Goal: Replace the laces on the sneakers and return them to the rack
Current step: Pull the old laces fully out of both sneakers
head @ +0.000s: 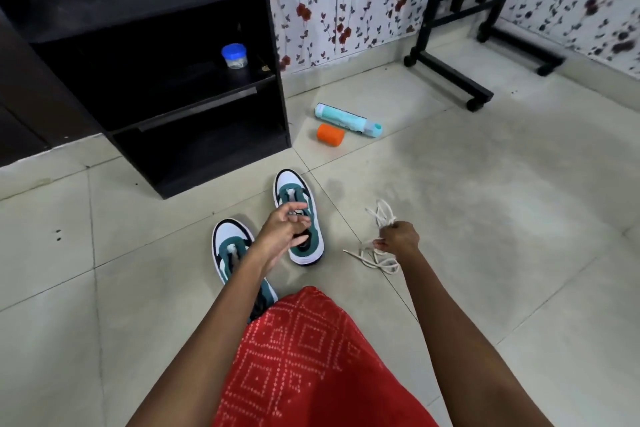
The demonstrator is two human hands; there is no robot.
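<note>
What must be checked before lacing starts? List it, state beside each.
1. ok: right hand grips laces, ends trail on the floor.
2. ok: left hand free, open above far sneaker.
3. ok: near sneaker upright.
4. cannot tell: old lacing out of the eyelets.
5. cannot tell: room on rack shelves, too dark.

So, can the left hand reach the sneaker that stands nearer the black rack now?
Probably yes: the left hand hovers open just over that sneaker, with nothing seen between them. The right hand grips the white laces off to the side, clear of the path.
</note>
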